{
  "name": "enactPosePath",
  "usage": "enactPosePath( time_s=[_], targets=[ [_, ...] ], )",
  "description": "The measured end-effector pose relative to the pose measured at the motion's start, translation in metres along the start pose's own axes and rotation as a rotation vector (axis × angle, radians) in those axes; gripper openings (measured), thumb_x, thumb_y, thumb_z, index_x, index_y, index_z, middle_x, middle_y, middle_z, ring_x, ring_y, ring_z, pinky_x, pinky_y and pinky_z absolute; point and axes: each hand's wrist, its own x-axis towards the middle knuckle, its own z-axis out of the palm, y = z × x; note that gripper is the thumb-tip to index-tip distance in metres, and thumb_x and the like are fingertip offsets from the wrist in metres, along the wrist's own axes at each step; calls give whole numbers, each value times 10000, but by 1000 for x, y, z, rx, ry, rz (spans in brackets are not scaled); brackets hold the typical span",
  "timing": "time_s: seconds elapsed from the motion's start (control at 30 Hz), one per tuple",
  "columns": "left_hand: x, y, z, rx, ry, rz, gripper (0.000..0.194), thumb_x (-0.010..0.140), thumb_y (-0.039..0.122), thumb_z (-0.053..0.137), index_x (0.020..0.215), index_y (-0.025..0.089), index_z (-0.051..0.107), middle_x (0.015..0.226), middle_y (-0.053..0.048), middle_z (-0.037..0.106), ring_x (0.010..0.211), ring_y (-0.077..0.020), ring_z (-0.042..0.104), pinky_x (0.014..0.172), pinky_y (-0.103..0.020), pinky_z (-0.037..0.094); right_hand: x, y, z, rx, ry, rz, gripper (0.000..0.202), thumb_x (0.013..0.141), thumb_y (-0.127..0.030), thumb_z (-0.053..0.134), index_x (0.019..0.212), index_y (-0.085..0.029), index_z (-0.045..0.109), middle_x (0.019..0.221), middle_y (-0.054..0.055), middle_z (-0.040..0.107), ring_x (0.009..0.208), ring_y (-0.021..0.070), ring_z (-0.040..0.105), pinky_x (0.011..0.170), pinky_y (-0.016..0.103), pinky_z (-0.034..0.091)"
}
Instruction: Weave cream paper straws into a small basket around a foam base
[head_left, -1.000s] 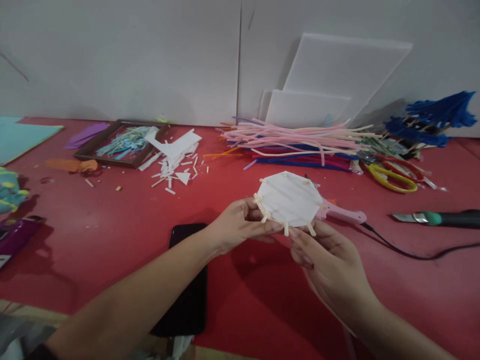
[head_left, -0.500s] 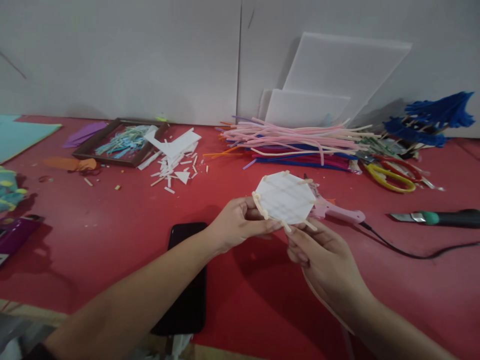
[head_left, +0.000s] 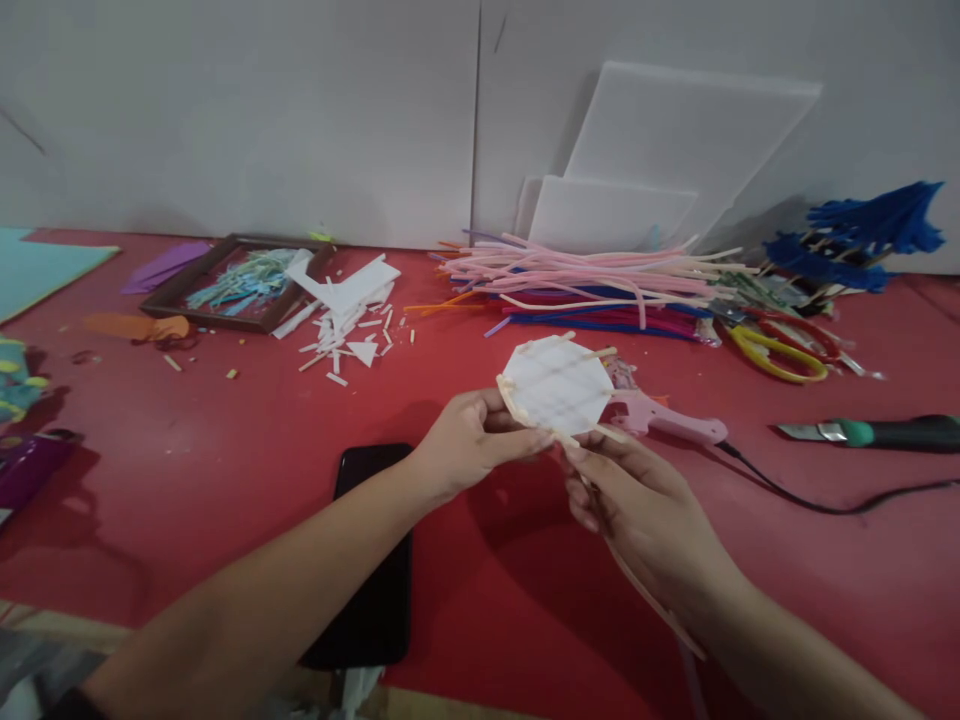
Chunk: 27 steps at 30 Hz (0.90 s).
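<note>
A white octagonal card [head_left: 559,385] with short sticks poking out around its edge is raised above the red table. My left hand [head_left: 469,445] grips it at its lower left, thumb along the near edge. A cream pipe cleaner [head_left: 656,597] runs along the card's left and lower edge, then trails down past my right wrist. My right hand [head_left: 637,495] pinches this pipe cleaner at the card's near edge, close to my left thumb. Its other fingers are curled beneath, partly hidden. A pink glue gun [head_left: 675,420] lies just behind my right hand.
Behind lies a pile of pink pipe cleaners [head_left: 585,270], with yellow-handled scissors [head_left: 780,355] to its right. A utility knife [head_left: 870,432] rests at the right. A black phone [head_left: 371,590] sits under my left forearm. White scraps [head_left: 349,300] and a brown frame [head_left: 217,315] are back left.
Both hands and the card have shifted slightly left, the card tilting a little. The pipe cleaner below my right hand now shows more clearly, bowed away from the palm.
</note>
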Motion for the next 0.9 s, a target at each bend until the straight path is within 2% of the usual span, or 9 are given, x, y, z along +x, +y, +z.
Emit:
enactPosePath(
  time_s=[0.13,0.3,0.4,0.57,0.73,0.9],
  targets=[
    [4,-2,-3,-42,104,11,396,603,258,859,951,126,726,870,-68,767,746,-132,702,767,-268,564,-1,-7,-4,-45,-61,87,420,615,-470,808,869,-202,609,688,-13,600,501,79,470,399,207,321],
    [8,-4,-7,-86,192,40,390,597,246,853,944,123,726,839,-58,763,715,-115,692,769,-268,566,-2,-14,-12,-114,-67,70,408,626,-487,804,876,-204,651,642,-17,594,503,81,483,415,205,363],
    [6,-2,-6,-6,196,52,358,625,241,821,946,122,718,883,-77,769,761,-146,707,805,-304,570,-1,-16,-17,-144,-56,87,406,604,-471,828,858,-200,665,625,-22,585,469,65,453,378,186,314],
    [2,1,-1,274,192,178,286,643,204,775,915,162,696,1006,-75,771,966,-224,713,881,-326,551,-3,-23,-19,-141,-40,185,444,521,-508,860,744,-182,656,567,-28,567,371,36,372,320,172,188],
    [3,-3,-2,342,236,221,253,681,275,754,885,162,657,1002,-98,765,985,-241,710,895,-333,544,-8,-29,-14,-88,-49,157,414,509,-474,866,748,-183,695,577,-4,595,371,46,395,324,184,218],
    [1,-5,-3,396,220,245,291,680,284,772,915,159,652,990,-101,767,929,-235,721,804,-303,563,-12,-34,-15,-80,-84,95,379,494,-454,876,730,-207,712,561,1,600,354,55,382,308,200,225]
  ],
)
